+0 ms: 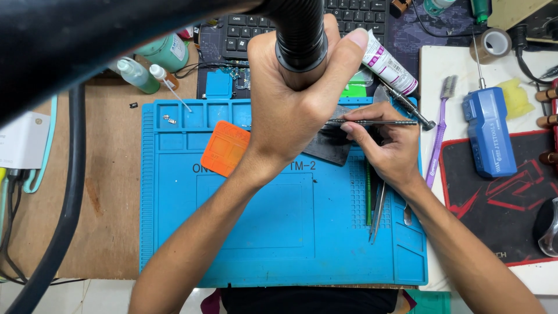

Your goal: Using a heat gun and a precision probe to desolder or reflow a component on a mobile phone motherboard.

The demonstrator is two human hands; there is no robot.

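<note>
Silicone work mat, blue, rectangular and ribbed along its edges with small tray pockets across the top, covers most of the brown wooden desk. A thick black hose curves down the left side. The left hand is wrapped tight around one ribbed black cylindrical nozzle, thumb stretched up its right side. Under it, at the mat's upper middle, lies one flat dark grey device, partly hidden by both hands. The right hand rests on the device's right edge, its fingers pinching one thin metal pair of tweezers that points left over it. One orange square plastic card lies tilted just left of the device. To the right sit one boxy blue tool and one purple toothbrush. Two slim metal tools lie on the mat below the right hand, and two tiny metal parts sit in a top-left pocket.
</note>
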